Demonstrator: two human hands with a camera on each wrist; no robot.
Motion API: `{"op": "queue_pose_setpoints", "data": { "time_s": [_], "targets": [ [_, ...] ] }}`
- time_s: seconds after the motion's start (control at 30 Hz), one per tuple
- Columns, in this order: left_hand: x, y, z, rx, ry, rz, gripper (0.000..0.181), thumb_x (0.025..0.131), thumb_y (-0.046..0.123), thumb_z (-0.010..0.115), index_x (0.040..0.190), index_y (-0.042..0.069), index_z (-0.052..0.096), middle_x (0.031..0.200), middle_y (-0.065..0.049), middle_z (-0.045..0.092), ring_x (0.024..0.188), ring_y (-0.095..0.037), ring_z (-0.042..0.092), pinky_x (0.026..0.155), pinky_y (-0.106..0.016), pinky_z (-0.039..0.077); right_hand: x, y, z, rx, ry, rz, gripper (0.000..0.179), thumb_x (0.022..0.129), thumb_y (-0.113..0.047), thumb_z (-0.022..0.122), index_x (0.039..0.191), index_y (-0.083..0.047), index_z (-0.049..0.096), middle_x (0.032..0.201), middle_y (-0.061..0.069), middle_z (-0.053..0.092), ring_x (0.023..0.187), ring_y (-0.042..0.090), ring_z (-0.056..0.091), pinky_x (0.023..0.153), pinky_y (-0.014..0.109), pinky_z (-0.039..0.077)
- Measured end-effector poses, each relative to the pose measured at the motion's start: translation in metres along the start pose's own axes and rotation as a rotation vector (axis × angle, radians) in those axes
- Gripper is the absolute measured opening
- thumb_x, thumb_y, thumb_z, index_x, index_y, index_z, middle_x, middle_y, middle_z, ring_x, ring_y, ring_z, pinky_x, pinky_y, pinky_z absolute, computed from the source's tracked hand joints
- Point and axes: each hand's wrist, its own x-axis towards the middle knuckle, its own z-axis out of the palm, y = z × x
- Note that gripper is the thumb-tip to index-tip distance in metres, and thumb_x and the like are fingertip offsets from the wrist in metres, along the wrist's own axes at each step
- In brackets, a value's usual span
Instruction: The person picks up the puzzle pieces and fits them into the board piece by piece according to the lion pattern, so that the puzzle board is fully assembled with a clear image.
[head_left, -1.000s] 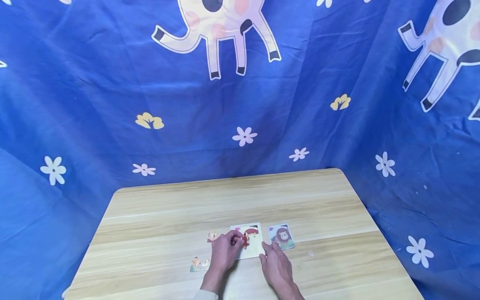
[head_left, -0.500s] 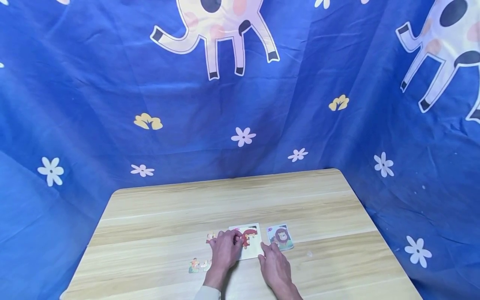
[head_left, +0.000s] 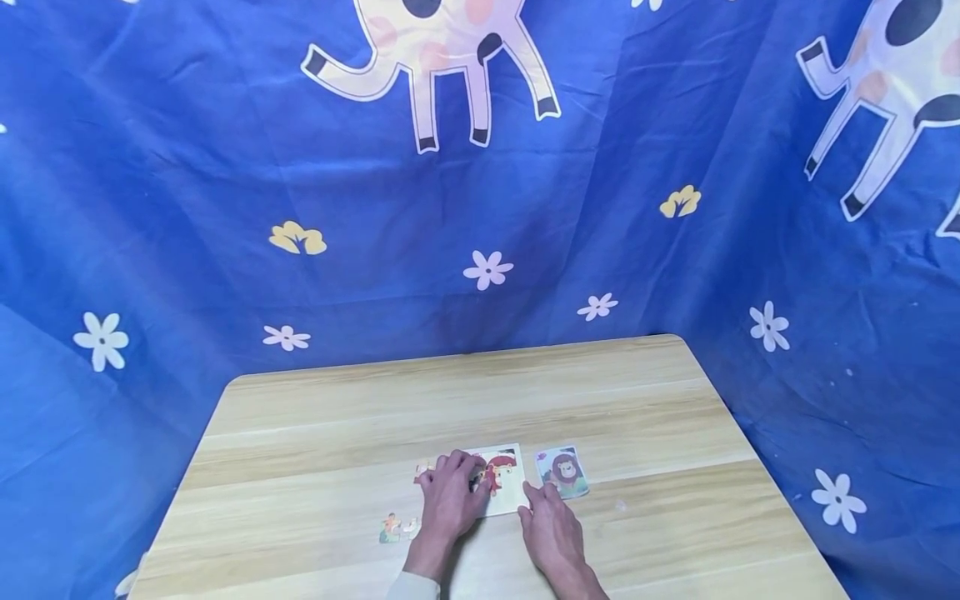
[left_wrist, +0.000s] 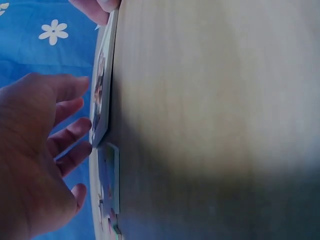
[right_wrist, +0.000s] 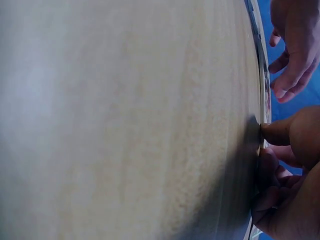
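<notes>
A white puzzle board (head_left: 510,502) lies flat on the table, with red and brown puzzle pieces (head_left: 497,478) in its upper part. My left hand (head_left: 450,500) reaches over its left side. In the left wrist view the fingers are loosely bent and the fingertips (left_wrist: 84,125) are right at the board's face, with nothing gripped between them and the thumb. My right hand (head_left: 553,533) holds the board's lower right corner between thumb and index finger; its other fingers are curled under in the right wrist view. The left hand hides the board's left part.
A picture card with a lion (head_left: 564,473) lies just right of the board. Loose puzzle pieces (head_left: 390,528) lie to the left of the left wrist, and another piece (head_left: 422,470) shows beside the left fingers. Blue cloth (head_left: 375,300) with animal prints hangs behind the wooden table (head_left: 637,400).
The left fingers have gone from pinching a red puzzle piece on the board to spreading over the pieces. The right hand stays at the board's corner.
</notes>
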Motion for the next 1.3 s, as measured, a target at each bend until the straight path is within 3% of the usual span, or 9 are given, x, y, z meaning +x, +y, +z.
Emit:
{"op": "queue_pose_setpoints", "data": {
  "time_s": [0.13, 0.3, 0.6, 0.8, 1.07, 1.3],
  "targets": [
    [-0.001, -0.001, -0.002, 0.045, -0.017, 0.058, 0.022, 0.078, 0.03, 0.072, 0.1, 0.026, 0.072, 0.106, 0.004, 0.064, 0.099, -0.021, 0.055, 0.08, -0.052, 0.035, 0.0, -0.001, 0.0, 0.01, -0.007, 0.001, 0.041, 0.081, -0.023, 0.074, 0.12, -0.013, 0.068, 0.084, -0.006, 0.053, 0.061, 0.005, 0.049, 0.05, 0.022, 0.038],
    [-0.001, -0.002, -0.001, 0.089, -0.028, 0.078, 0.02, 0.081, 0.031, 0.07, 0.1, 0.026, 0.074, 0.106, 0.002, 0.062, 0.099, -0.022, 0.054, 0.079, -0.053, 0.035, 0.0, -0.002, 0.0, 0.019, -0.011, 0.002, 0.04, 0.081, -0.023, 0.075, 0.119, -0.014, 0.068, 0.082, -0.008, 0.051, 0.06, 0.004, 0.046, 0.049, 0.021, 0.036],
    [-0.001, -0.001, 0.002, 0.102, 0.027, 0.102, 0.018, 0.079, 0.03, 0.072, 0.096, 0.024, 0.074, 0.101, 0.002, 0.063, 0.094, -0.021, 0.054, 0.077, -0.05, 0.035, -0.001, -0.002, 0.0, 0.017, -0.018, 0.012, 0.042, 0.081, -0.024, 0.074, 0.121, -0.015, 0.068, 0.085, -0.006, 0.053, 0.062, 0.006, 0.051, 0.051, 0.023, 0.039],
    [-0.002, -0.003, -0.006, 0.03, -0.021, 0.034, 0.021, 0.079, 0.029, 0.072, 0.099, 0.024, 0.072, 0.103, 0.003, 0.064, 0.098, -0.021, 0.054, 0.082, -0.052, 0.033, -0.001, -0.002, -0.001, 0.019, -0.015, 0.025, 0.042, 0.081, -0.024, 0.074, 0.121, -0.015, 0.067, 0.086, -0.005, 0.055, 0.064, 0.007, 0.052, 0.053, 0.025, 0.041],
    [-0.001, -0.011, -0.023, 0.024, -0.035, -0.053, 0.024, 0.079, 0.023, 0.07, 0.103, 0.019, 0.071, 0.107, 0.002, 0.064, 0.099, -0.021, 0.055, 0.083, -0.046, 0.039, -0.001, -0.003, -0.002, 0.032, -0.016, 0.032, 0.042, 0.08, -0.023, 0.075, 0.121, -0.015, 0.068, 0.086, -0.005, 0.056, 0.064, 0.008, 0.054, 0.053, 0.026, 0.042],
    [-0.001, -0.024, -0.036, -0.003, -0.066, -0.107, 0.026, 0.081, 0.019, 0.067, 0.107, 0.018, 0.07, 0.114, -0.001, 0.063, 0.107, -0.024, 0.054, 0.091, -0.053, 0.038, -0.001, -0.004, -0.006, 0.019, -0.024, 0.017, 0.041, 0.08, -0.022, 0.074, 0.12, -0.014, 0.068, 0.089, -0.001, 0.059, 0.064, 0.012, 0.056, 0.052, 0.028, 0.043]
  ]
}}
